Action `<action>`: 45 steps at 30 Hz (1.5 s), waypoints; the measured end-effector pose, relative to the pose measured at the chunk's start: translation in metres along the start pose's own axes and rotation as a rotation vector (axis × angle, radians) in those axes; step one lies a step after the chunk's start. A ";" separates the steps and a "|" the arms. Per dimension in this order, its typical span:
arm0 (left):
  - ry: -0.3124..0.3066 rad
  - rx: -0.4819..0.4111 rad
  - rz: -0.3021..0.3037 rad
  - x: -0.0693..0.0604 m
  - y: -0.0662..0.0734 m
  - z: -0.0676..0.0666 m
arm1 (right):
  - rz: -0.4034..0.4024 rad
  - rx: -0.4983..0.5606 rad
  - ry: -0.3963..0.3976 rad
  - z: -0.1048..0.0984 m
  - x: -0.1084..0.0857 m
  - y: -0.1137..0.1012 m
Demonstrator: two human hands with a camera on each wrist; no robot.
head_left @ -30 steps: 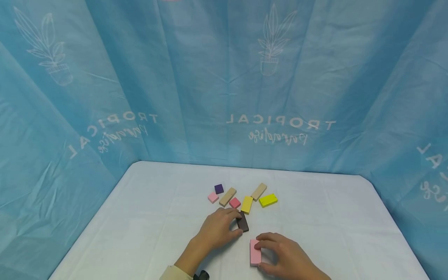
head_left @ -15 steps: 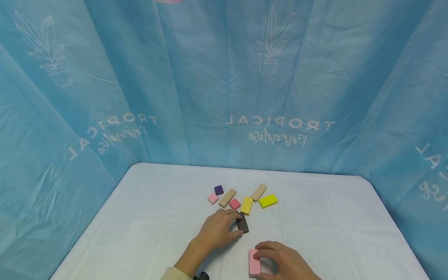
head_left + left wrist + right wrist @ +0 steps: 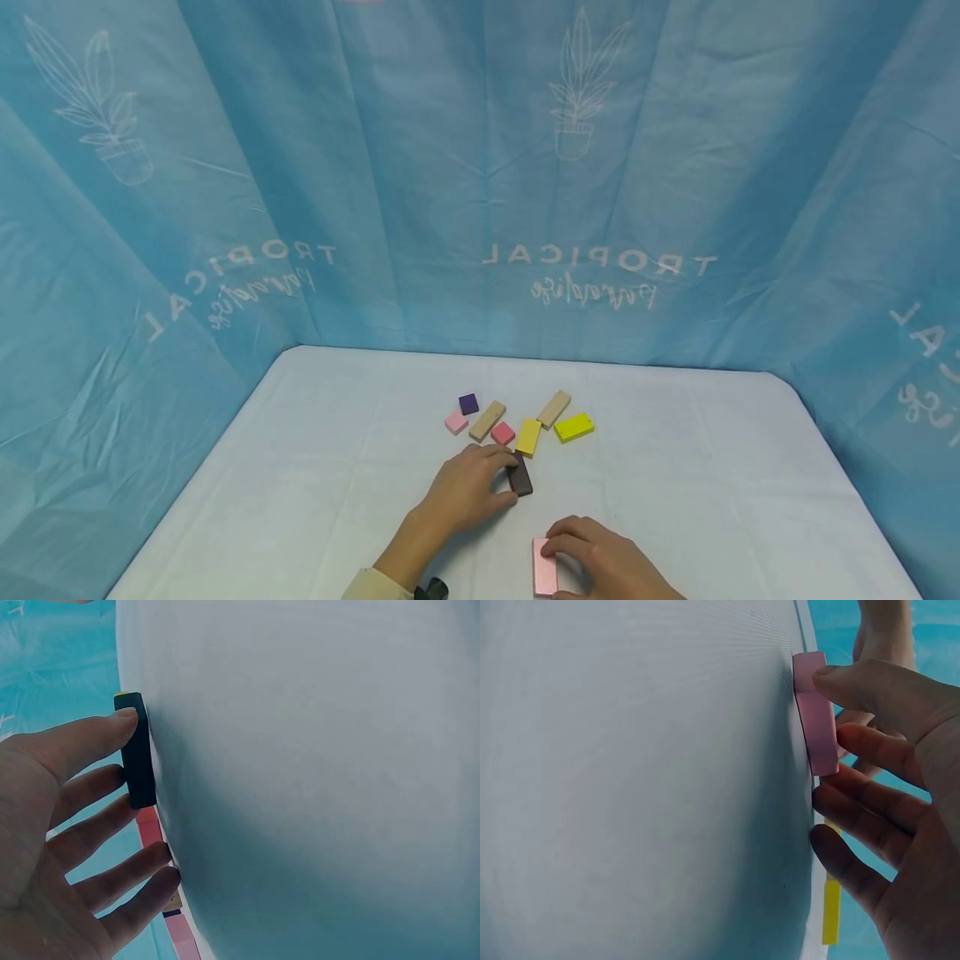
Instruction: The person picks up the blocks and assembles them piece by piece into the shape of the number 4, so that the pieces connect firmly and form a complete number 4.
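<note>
Both of my hands are working apart: the left hand (image 3: 467,490) is pinching the dark block (image 3: 521,478), and the right hand (image 3: 600,557) is pinching the long pink block (image 3: 545,575) between thumb and finger. The pink block is lying closer to me than a second ago, because my right hand is pulling it back. The dark block is staying in its spot. I am guessing this means I am moving the pink one away from the pile.

Behind it all, a big blue curtain (image 3: 487,208) is hanging. The white surface (image 3: 675,467) is holding up all the blocks. I am not seeing any box or cup, so no block is sitting inside anything. Past my left hand, the left wood block (image 3: 487,422), the right wood block (image 3: 555,410), the deep yellow block (image 3: 528,438) and the bright yellow block (image 3: 574,427) are lying flat. The smallest ones are sitting toward the left: a little red block (image 3: 503,433), a little pink block (image 3: 456,422) and a purple block (image 3: 468,404).
</note>
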State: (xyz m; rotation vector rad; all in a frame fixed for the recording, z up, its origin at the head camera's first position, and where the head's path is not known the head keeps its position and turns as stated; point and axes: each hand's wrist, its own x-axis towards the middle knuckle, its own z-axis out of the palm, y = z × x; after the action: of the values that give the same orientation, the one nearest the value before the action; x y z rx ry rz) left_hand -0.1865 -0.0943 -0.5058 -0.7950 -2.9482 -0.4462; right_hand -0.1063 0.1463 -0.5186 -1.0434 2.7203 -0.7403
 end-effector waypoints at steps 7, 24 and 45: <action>-0.009 0.003 0.004 0.001 -0.001 0.000 | -0.008 -0.005 0.006 0.000 0.000 0.000; -0.019 -0.005 -0.012 -0.001 0.002 -0.003 | 0.027 0.004 -0.010 0.000 -0.001 -0.002; -0.021 0.012 -0.012 -0.001 0.003 -0.001 | 0.103 0.000 -0.064 0.001 0.001 -0.004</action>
State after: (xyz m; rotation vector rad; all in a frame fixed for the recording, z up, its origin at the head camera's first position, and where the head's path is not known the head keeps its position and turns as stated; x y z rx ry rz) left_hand -0.1844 -0.0929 -0.5038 -0.7851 -2.9734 -0.4239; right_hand -0.1043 0.1428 -0.5172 -0.9033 2.6963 -0.6782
